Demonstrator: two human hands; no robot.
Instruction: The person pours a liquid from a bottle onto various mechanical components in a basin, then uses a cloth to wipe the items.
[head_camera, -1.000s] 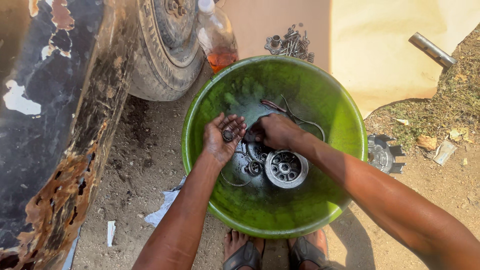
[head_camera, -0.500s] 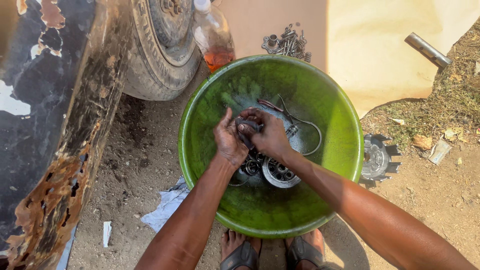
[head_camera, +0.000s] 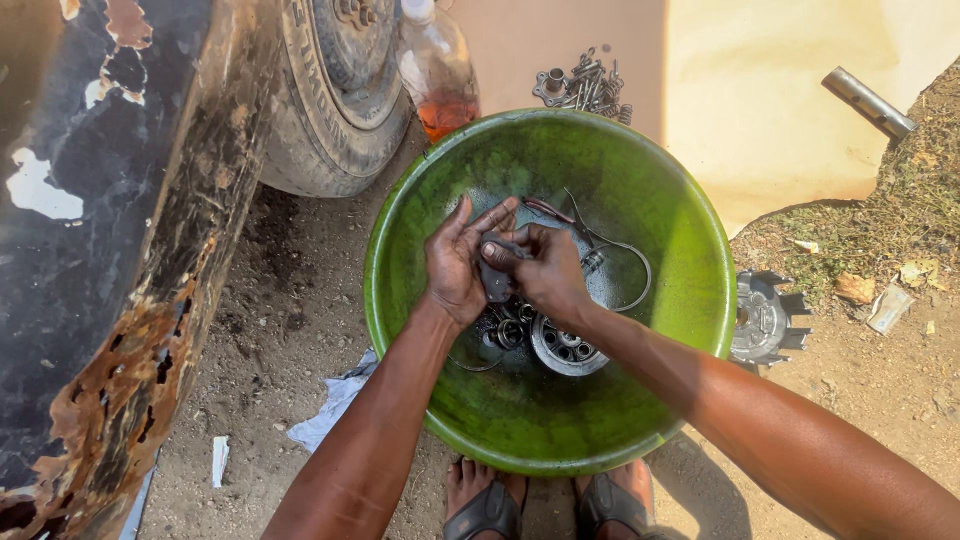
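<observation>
Both hands meet over the middle of a wide green plastic basin (head_camera: 680, 200): the left hand (head_camera: 455, 265) cups a small dark metal part (head_camera: 497, 280) with its fingers spread upward, while the right hand (head_camera: 545, 270) closes over the same part, fingertips pressing on it. Below them, at the basin's bottom, lie a round silver bearing-like metal disc (head_camera: 568, 347), several small dark rings (head_camera: 508, 330) and a thin bent wire (head_camera: 630, 262). Behind the basin, a heap of grey bolts and nuts (head_camera: 585, 85) rests on tan cardboard (head_camera: 760, 120), beside a clear plastic bottle of orange liquid (head_camera: 440, 75) and a worn rubber tyre (head_camera: 335, 90). A toothed grey metal wheel (head_camera: 762, 318) lies on the dirt just right of the basin.
</observation>
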